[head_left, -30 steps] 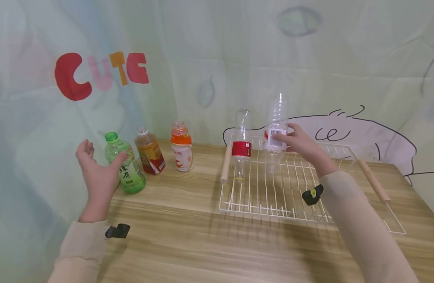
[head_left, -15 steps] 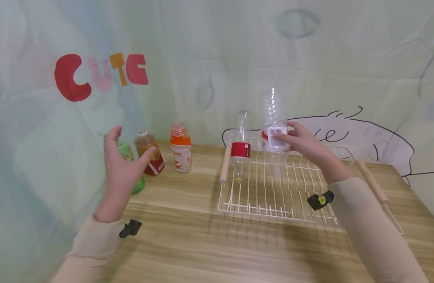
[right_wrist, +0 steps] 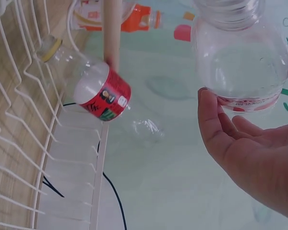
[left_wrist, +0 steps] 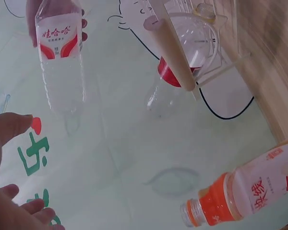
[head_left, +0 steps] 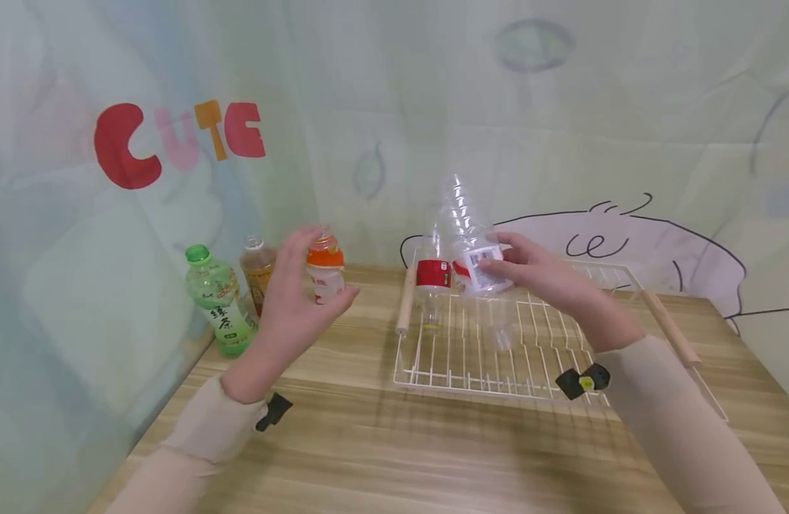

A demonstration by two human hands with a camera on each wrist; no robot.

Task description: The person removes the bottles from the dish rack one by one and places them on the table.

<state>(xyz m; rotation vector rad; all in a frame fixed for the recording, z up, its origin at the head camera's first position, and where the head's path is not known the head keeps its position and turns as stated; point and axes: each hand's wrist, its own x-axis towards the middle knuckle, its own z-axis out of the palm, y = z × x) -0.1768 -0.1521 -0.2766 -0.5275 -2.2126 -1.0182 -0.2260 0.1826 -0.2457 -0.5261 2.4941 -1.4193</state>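
My right hand [head_left: 542,278] grips a clear plastic bottle [head_left: 461,210] around its white and red label. The bottle is upside down and tilted, its neck down over the white wire rack [head_left: 458,389]. My left hand [head_left: 288,314] holds nothing, thumb and fingers spread apart, in front of an orange and white bottle [head_left: 326,275]; whether they touch cannot be told in the head view, but the left wrist view shows a gap. A clear bottle with a red label [right_wrist: 105,98] stands neck down in the rack, partly behind the held bottle in the head view.
To the left stand a green tea bottle [head_left: 220,307] and a brown drink bottle [head_left: 255,271], the latter partly hidden by my left hand. Wooden handles [head_left: 670,328] flank the rack on the wooden table [head_left: 381,442]. A printed curtain [head_left: 381,93] hangs behind.
My left hand has moved right, from beside the green bottle to the orange and white one. My right hand has moved the clear bottle left, tilting it more.
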